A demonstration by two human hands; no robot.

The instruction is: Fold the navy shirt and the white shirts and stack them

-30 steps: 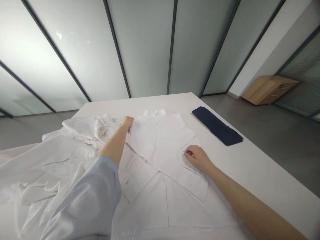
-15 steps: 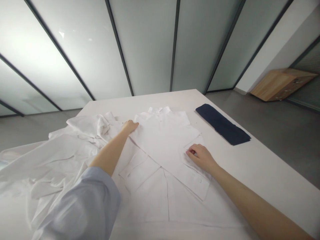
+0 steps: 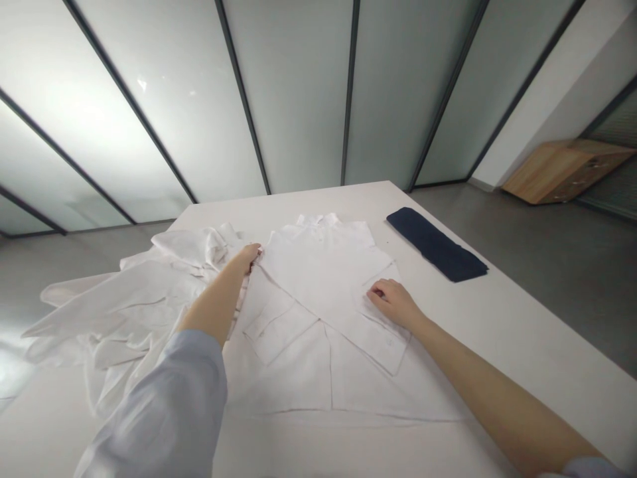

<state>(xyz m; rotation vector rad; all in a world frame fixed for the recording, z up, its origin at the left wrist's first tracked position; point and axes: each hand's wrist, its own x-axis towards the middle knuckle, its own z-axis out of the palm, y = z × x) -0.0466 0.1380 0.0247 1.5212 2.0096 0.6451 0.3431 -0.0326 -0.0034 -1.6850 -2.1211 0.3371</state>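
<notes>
On the shirt (image 3: pixel 323 279), left hand (image 3: pixel 247 255) has drawn back.

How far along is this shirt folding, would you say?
Partway. The white shirt lies flat on the table with both sleeves crossed over its body. The left hand grips its shoulder edge; the right hand presses a sleeve. The bottom half is unfolded, and a crumpled pile of white garments waits beside it.

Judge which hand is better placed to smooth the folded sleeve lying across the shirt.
Right, probably. The right hand already rests on the folded sleeve of the white shirt. The left hand is at the shirt's shoulder edge, beside the crumpled white garments.
</notes>
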